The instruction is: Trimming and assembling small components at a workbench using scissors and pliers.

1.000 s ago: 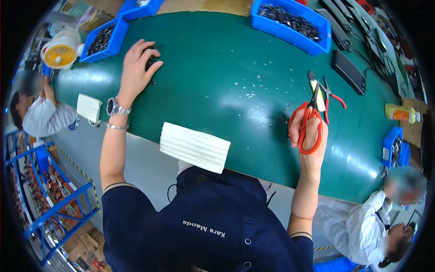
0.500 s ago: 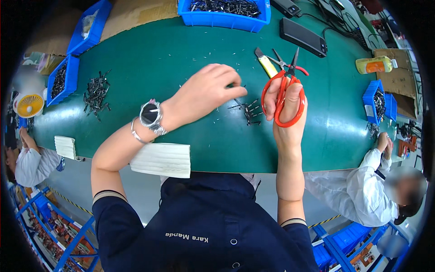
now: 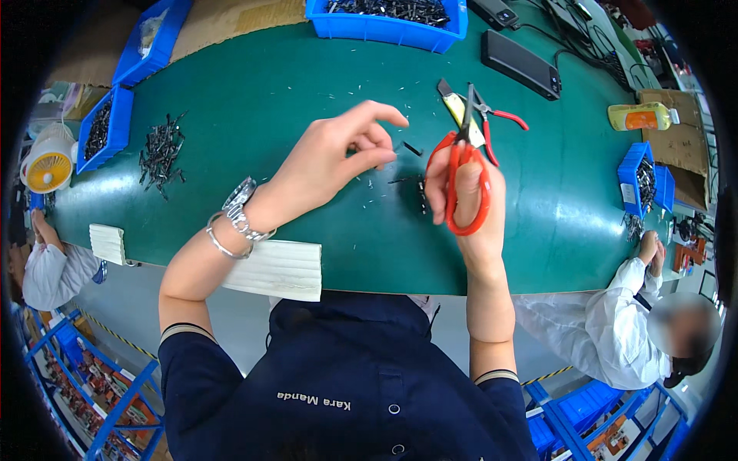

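My right hand (image 3: 475, 201) grips a pair of red-handled scissors (image 3: 483, 201), their blades pointing away from me. To its left, my left hand (image 3: 338, 150) hovers over the table with thumb and index finger apart. Just off those fingertips is a small black piece (image 3: 413, 149), with a blurred dark bit beside it. A few thin black parts (image 3: 421, 194) lie between the hands, partly hidden by my right hand. Beyond the scissors, a yellow utility knife (image 3: 453, 104) and red-handled pliers (image 3: 486, 111) rest on the table.
A heap of black parts (image 3: 161, 154) lies on the green table (image 3: 254, 107) at left. Blue bins of parts stand at far left (image 3: 115, 138), back (image 3: 384, 29) and right (image 3: 632, 180). A black power bank (image 3: 521, 64) sits back right. A folded white cloth (image 3: 280, 269) lies at the near edge.
My left hand has drawn back slightly left, its index finger now extended. The right hand and scissors have moved left and nearer, over part of the black parts. A small black piece now shows between the hands.
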A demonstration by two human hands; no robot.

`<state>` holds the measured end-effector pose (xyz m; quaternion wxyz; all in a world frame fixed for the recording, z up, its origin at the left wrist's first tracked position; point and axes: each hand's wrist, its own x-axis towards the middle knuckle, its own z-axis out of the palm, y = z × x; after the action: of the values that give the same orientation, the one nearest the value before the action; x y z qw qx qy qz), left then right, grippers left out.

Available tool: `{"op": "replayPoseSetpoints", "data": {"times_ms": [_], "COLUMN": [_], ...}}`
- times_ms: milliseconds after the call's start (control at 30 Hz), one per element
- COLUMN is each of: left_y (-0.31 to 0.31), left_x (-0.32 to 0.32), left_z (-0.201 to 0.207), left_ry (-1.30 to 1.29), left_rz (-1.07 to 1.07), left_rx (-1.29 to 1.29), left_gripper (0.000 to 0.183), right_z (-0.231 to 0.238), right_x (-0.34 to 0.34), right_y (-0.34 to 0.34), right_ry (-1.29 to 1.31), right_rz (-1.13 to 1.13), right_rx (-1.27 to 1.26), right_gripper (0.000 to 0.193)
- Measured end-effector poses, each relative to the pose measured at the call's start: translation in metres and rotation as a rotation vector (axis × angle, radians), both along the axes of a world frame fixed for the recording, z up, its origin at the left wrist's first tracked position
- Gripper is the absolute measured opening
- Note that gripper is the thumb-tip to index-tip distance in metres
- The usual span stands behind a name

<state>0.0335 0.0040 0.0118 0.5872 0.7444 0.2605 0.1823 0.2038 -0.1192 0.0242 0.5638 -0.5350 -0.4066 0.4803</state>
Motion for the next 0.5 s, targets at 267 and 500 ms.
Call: {"op": "replayPoseSetpoints", "data": {"times_ms": [267,500], "left_y": [-0.004,0.001], "left_x": [-0.033,-0.039], "left_z": [-0.008,-0.012], "left_ry": [-0.271,-0.278], "left_rz": [0.247,0.268], "left_rx": [-0.585,-0.495], "left_gripper": [0.015,0.012], "right_z": [-0.008,-0.012], "right_x": [-0.028,-0.033], "right_y": [0.001,0.002], "right_ry": [-0.160,-0.064], "right_rz": [0.372,0.413], "right_rx": [-0.243,-0.266], "right_gripper": [0.037,0.039]}}
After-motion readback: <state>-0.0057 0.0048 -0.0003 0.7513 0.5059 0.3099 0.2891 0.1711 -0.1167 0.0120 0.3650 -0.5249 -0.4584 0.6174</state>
